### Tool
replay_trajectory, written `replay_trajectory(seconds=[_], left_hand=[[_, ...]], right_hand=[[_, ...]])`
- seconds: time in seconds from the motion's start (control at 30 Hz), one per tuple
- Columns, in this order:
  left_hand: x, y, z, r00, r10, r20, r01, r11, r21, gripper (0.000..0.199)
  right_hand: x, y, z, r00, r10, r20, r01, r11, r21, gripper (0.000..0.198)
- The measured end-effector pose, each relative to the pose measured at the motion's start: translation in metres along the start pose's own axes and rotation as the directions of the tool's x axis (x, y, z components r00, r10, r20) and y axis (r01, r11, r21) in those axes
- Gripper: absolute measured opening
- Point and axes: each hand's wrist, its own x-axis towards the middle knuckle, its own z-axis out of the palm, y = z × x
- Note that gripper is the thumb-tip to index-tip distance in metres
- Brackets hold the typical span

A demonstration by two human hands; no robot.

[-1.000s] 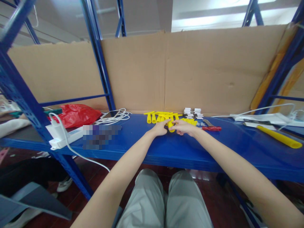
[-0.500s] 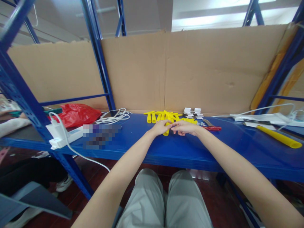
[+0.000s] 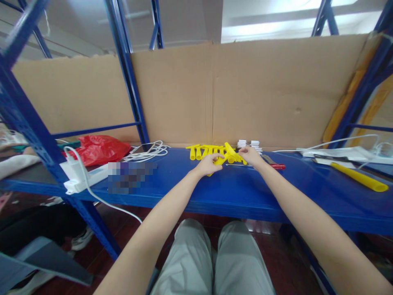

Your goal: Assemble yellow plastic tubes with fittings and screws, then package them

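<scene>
My left hand [image 3: 208, 165] is closed around a yellow tapered tube [image 3: 220, 160], which lies tilted between thumb and fingers. Just behind it, a row of similar yellow tubes [image 3: 199, 153] stretches along the blue table, with more heaped loosely to the right [image 3: 231, 152]. My right hand [image 3: 251, 156] is at the right end of this heap, close in front of a small stack of white and black pieces [image 3: 255, 144]. Its fingertips are bent together, and whatever they pinch is too small or hidden to make out.
A red-handled tool [image 3: 278, 166] lies right of my right hand. Farther right is a long yellow tube [image 3: 359, 177]. On the left are a white power strip [image 3: 92, 176], coiled white cable [image 3: 150, 149] and a red plastic bag [image 3: 102, 149]. A cardboard panel [image 3: 184, 94] closes the back.
My right hand has moved away from my left, rightward and back toward the white and black stack. My left hand stays nearly in place, its yellow tube now tilted.
</scene>
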Motion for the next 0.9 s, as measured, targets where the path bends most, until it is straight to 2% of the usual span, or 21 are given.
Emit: replay_trajectory(seconds=[0.2,0.4,0.6,0.9], left_hand=[[-0.002,0.002,0.000,1.000,-0.007,0.030,0.008,0.999,-0.036,0.054],[-0.002,0.000,-0.002,0.999,0.008,0.037,-0.011,0.997,0.081,0.057],[-0.002,0.001,-0.004,0.995,0.082,0.050,-0.090,0.978,0.186,0.054],[-0.008,0.006,-0.002,0.981,0.167,0.095,-0.189,0.925,0.329,0.055]], right_hand=[[-0.006,0.003,-0.005,0.988,0.070,0.141,-0.078,0.996,0.051,0.017],[-0.010,-0.004,-0.002,0.968,0.090,0.236,-0.125,0.982,0.138,0.015],[-0.012,-0.006,0.001,0.959,0.027,0.283,-0.074,0.985,0.156,0.013],[-0.014,-0.006,0.000,0.949,-0.005,0.314,-0.047,0.987,0.156,0.019]])
